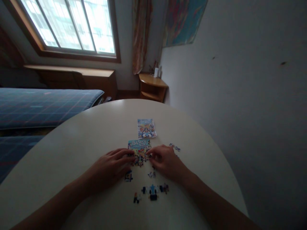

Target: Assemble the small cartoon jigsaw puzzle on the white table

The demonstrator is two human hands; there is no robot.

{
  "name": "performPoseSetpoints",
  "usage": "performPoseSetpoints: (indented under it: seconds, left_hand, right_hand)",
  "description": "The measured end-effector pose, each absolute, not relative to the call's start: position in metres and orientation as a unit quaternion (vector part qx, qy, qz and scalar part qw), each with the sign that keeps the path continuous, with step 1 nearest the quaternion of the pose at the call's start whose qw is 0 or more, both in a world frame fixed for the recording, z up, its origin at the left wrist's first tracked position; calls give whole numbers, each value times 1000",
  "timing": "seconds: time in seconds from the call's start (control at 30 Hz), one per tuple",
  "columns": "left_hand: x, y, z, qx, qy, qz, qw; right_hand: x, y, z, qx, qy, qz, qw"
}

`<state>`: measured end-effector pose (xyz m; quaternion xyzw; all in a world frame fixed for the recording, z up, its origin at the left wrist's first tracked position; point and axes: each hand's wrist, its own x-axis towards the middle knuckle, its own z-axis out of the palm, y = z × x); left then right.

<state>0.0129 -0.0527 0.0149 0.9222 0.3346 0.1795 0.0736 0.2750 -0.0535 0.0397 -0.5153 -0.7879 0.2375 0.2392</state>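
Note:
A partly joined jigsaw puzzle [139, 150] with a colourful cartoon picture lies on the round white table [79, 143]. My left hand [111, 167] rests flat on the table, its fingers stretched out against the puzzle's left edge. My right hand [165, 161] sits at the puzzle's right edge, thumb and fingers pinched together on a small puzzle piece [149, 156]. A printed reference picture [146, 128] lies just beyond the puzzle.
Loose puzzle pieces [153, 190] lie near me, with a few more pieces [175, 147] to the right. A white wall [240, 80] borders the table's right. A blue bed [40, 105], a window and a wooden corner shelf [152, 86] stand beyond.

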Motion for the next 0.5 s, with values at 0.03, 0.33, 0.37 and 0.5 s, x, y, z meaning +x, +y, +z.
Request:
performPoseSetpoints:
  seconds: [0.03, 0.33, 0.37, 0.5]
  left_hand:
    - [13, -53, 15, 922, 334, 180, 76]
    - [11, -53, 13, 922, 340, 167, 78]
    - [11, -53, 13, 923, 339, 166, 76]
    - [11, -53, 13, 924, 334, 170, 73]
  right_hand:
    - [276, -53, 39, -507, -790, 242, 245]
    - [288, -45, 35, -506, -752, 297, 299]
    - [289, -44, 36, -509, -747, 304, 301]
    - [292, -44, 38, -514, -738, 303, 315]
